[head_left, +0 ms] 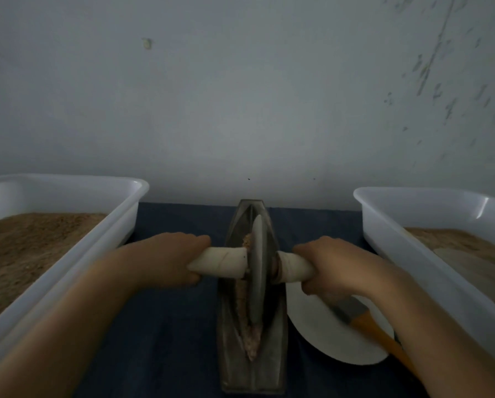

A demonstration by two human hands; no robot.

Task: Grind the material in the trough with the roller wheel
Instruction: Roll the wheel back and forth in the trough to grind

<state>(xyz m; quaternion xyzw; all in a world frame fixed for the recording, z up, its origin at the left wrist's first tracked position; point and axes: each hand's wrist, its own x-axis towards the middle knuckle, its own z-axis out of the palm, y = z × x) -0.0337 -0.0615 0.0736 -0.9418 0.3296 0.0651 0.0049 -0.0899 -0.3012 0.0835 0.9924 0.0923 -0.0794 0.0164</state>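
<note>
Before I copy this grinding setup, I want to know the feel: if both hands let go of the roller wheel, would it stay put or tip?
The roller wheel is a thin disc standing on edge in the narrow trough, so it would probably lean until a handle meets the rim. It looks like metal, likely heavy for its size. Being round, it may roll along the groove.

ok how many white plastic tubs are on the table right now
2. One white tub sits at the left edge beside the left hand; the other tub sits at the right edge, past the right hand. Both run out of frame, and others could lie outside it.
</note>
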